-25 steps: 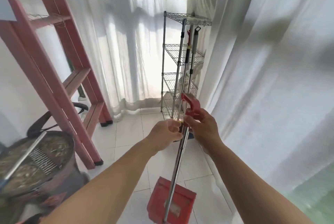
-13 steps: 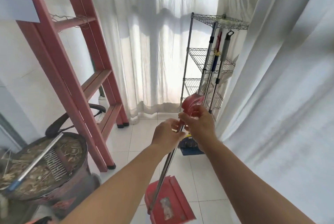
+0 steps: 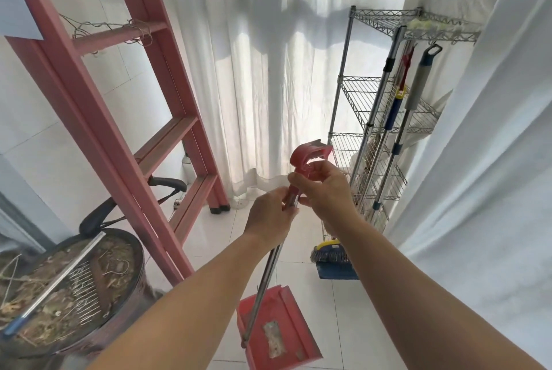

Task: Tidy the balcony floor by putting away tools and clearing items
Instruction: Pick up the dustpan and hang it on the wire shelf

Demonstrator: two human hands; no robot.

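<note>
White-tiled balcony floor below both hands. Left hand (image 3: 273, 214) and right hand (image 3: 324, 190) grasp the dustpan (image 3: 277, 330) handle top; light, stiff, likely pan-heavy.

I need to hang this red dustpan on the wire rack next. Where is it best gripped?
Probably high on the dustpan pole, just under its red hook handle, from the near side, as both hands do now: the pan hangs below and the hook stays free.
</note>
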